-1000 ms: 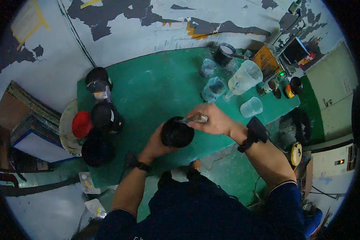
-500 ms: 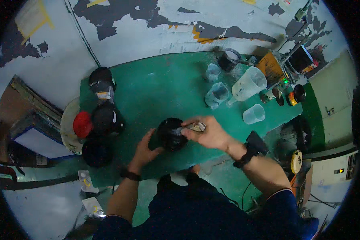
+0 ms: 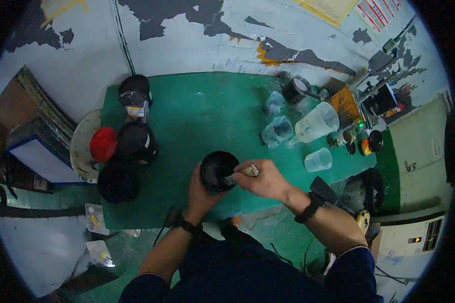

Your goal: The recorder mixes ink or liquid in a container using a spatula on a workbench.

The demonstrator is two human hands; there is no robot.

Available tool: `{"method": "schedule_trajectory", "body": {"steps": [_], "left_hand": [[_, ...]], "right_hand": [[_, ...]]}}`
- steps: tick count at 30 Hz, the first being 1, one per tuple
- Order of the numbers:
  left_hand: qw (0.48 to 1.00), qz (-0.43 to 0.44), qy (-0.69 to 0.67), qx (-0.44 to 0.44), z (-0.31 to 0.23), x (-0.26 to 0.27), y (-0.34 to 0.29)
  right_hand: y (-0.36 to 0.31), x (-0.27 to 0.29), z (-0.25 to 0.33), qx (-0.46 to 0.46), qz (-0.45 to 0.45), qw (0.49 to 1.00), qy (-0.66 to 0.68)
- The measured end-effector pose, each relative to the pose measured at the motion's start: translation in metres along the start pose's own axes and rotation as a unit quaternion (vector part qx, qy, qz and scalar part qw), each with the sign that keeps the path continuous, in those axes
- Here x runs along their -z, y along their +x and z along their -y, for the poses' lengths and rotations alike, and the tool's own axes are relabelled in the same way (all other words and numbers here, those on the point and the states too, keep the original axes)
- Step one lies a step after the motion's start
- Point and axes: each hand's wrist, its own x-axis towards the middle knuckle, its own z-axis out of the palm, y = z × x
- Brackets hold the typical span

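A round black tub (image 3: 215, 162) stands at the near middle of the green table (image 3: 197, 111), and its inside is dark. My left hand (image 3: 201, 196) is curved round the tub's left and near side, gripping it. Closed round a short tool, perhaps a scraper or spatula (image 3: 251, 170), my right hand (image 3: 267, 182) is at the tub's right rim. The tool's pale handle end sticks up out of the fist, while its other end reaches over the rim into the tub. Fingers and shadow hide the tool's exact kind.
Black tubs (image 3: 134, 141) and a red lid (image 3: 104, 144) are along the left end. Toward the right are a clear measuring jug (image 3: 317, 122), cloudy plastic cups (image 3: 276, 131), a smaller clear cup (image 3: 318, 159), a dark pot (image 3: 297, 89) and an orange-faced box (image 3: 345, 107).
My left hand has closed in from beside the tub and now grips its side. The right hand stays at the rim with the tool. The whole view has shifted slightly.
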Motion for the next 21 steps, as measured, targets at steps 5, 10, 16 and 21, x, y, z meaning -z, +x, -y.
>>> {"method": "schedule_trajectory", "body": {"steps": [5, 10, 16, 21], "left_hand": [[0.998, 0.023, -0.054, -0.007, 0.001, 0.005, 0.005], [0.996, 0.038, -0.083, -0.016, 0.002, 0.011, 0.004], [0.999, 0.035, -0.026, -0.014, 0.003, 0.012, 0.004], [0.998, 0.056, 0.013, -0.021, 0.0, 0.012, 0.013]], "right_hand": [[0.042, 0.019, -0.013, 0.227, 0.001, 0.973, -0.045], [0.048, 0.048, -0.018, 0.345, 0.053, 0.923, -0.159], [-0.005, 0.012, 0.001, -0.022, 0.017, 0.999, -0.025], [0.011, -0.013, 0.015, -0.06, -0.047, 0.995, 0.056]]}}
